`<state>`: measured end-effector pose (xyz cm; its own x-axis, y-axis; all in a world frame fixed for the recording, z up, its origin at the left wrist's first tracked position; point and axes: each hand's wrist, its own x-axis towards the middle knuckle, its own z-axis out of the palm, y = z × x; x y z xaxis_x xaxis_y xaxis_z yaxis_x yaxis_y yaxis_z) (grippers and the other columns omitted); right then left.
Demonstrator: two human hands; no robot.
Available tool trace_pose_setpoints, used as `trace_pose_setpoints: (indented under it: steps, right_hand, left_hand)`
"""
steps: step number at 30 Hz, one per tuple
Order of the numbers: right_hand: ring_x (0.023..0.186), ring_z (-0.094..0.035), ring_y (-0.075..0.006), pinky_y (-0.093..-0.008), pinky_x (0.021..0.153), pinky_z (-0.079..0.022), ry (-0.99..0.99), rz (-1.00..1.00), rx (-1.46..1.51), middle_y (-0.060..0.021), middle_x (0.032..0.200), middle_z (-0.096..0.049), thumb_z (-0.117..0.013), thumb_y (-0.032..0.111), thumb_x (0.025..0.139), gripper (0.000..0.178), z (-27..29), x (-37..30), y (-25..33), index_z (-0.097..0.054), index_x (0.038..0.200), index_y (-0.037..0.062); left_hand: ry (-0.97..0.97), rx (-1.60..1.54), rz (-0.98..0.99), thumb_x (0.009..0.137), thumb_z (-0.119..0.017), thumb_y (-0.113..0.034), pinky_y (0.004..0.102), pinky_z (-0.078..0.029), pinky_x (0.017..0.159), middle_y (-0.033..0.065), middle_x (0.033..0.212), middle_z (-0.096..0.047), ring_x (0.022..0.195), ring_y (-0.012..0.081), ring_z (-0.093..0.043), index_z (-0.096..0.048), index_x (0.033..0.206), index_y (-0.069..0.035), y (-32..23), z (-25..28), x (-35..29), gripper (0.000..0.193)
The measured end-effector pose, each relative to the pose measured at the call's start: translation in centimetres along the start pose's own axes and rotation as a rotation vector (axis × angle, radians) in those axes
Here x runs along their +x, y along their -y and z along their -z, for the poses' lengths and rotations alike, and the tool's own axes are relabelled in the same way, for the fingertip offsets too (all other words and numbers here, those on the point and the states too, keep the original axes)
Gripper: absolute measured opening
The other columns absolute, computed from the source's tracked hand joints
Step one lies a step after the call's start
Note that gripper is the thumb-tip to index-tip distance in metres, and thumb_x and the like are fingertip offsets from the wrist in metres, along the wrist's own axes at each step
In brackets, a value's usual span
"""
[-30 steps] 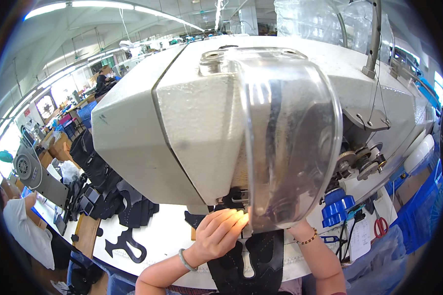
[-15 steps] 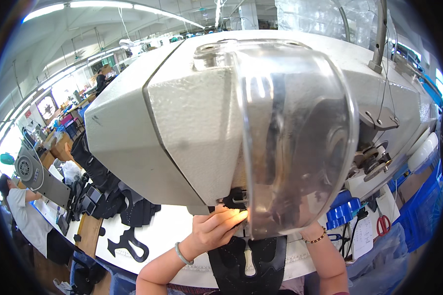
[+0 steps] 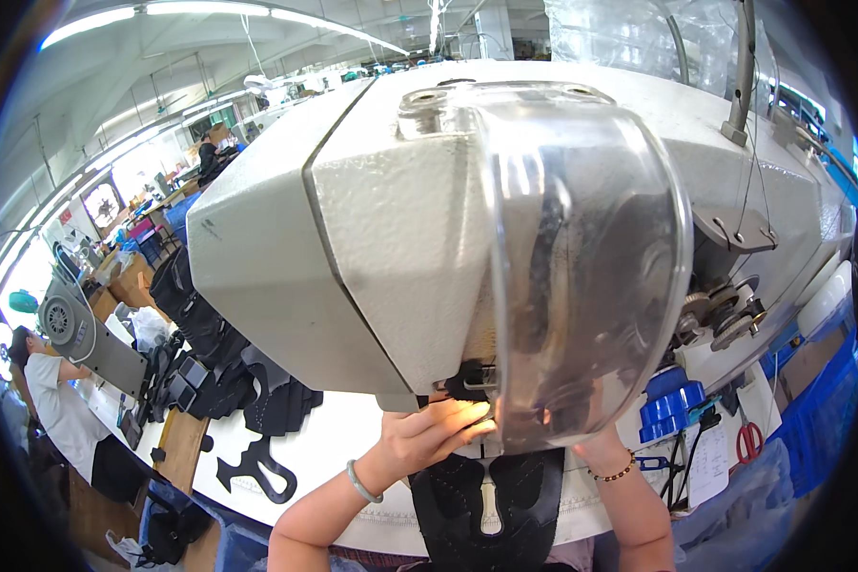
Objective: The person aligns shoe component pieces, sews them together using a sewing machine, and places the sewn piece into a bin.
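Observation:
A large pale sewing machine head (image 3: 257,238) fills the middle, with a curved clear plastic guard (image 3: 591,267) on its front. Under its lower end, my left hand (image 3: 434,437) has its fingers pressed together by the lit needle area; what lies between them is hidden. My right hand (image 3: 596,440) is partly behind the guard, which blurs its fingers. Just below and between both hands, a black shaped piece (image 3: 448,510) with a long slot-like cutout and small holes hangs over the table's near edge toward me.
On the white table (image 3: 343,429) lies another black cut piece (image 3: 257,470), left of my hand. Several stacked black pieces (image 3: 281,405) sit farther left. At right are a blue holder (image 3: 670,408), red-handled scissors (image 3: 749,440) and a paper sheet (image 3: 707,464). A person (image 3: 62,400) works at far left.
The view has shifted slightly, so the machine appears a little farther right. The black piece appears slightly changed in position below my hands. My left fingers have spread a little but stay at the needle area.

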<state>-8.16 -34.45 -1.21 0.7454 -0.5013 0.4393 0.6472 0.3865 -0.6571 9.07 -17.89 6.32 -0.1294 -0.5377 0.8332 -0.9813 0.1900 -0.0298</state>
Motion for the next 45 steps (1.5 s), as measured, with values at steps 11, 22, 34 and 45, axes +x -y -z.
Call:
trace_pose_setpoints:
  steps: [11,22,34,45]
  right_hand:
    - [0.085,-0.059,-0.0236,-0.0361,0.071,-0.053,-0.245,-0.143,0.080,-0.0139,0.097,-0.058,-0.048,0.031,0.093,0.035,0.4,-0.8,-0.8,-0.046,0.115,0.0043]
    - [0.071,-0.061,-0.0095,-0.0219,0.064,-0.051,-0.410,-0.059,-0.368,-0.0027,0.080,-0.061,-0.069,0.008,0.075,0.025,-3.3,-0.7,-0.4,-0.056,0.095,0.0014]
    - [0.103,-0.053,-0.0234,-0.0412,0.089,-0.048,-0.148,0.050,-0.637,-0.0092,0.114,-0.050,-0.051,0.006,0.088,0.037,-2.8,-4.0,-1.1,-0.040,0.123,0.0034]
    - [0.098,-0.058,-0.0241,-0.0394,0.094,-0.043,-0.140,0.338,-1.088,-0.0089,0.108,-0.058,-0.045,-0.011,0.087,0.027,-5.1,-4.8,-2.3,-0.057,0.108,-0.0005]
  left_hand:
    - [0.037,0.037,-0.024,0.066,-0.075,-0.014,0.0238,-0.050,0.058,-0.0059,0.087,-0.064,0.076,0.0067,-0.061,-0.069,0.084,-0.015,0.3,0.0,-0.5,0.019]
    - [0.018,0.146,0.033,0.064,-0.068,-0.017,0.0280,-0.045,0.072,-0.0050,0.094,-0.062,0.081,0.0134,-0.059,-0.068,0.094,-0.016,-1.9,0.6,0.0,0.030]
    - [0.008,0.221,-0.085,0.062,-0.072,-0.030,0.0261,-0.051,0.064,-0.0052,0.084,-0.060,0.072,0.0116,-0.061,-0.067,0.092,-0.024,-0.2,-0.8,-0.6,0.031]
    - [-0.093,-0.063,0.003,0.074,-0.064,-0.014,0.0319,-0.047,0.060,0.0058,0.078,-0.059,0.064,0.0194,-0.058,-0.066,0.085,-0.010,2.7,-4.1,-3.8,0.012]
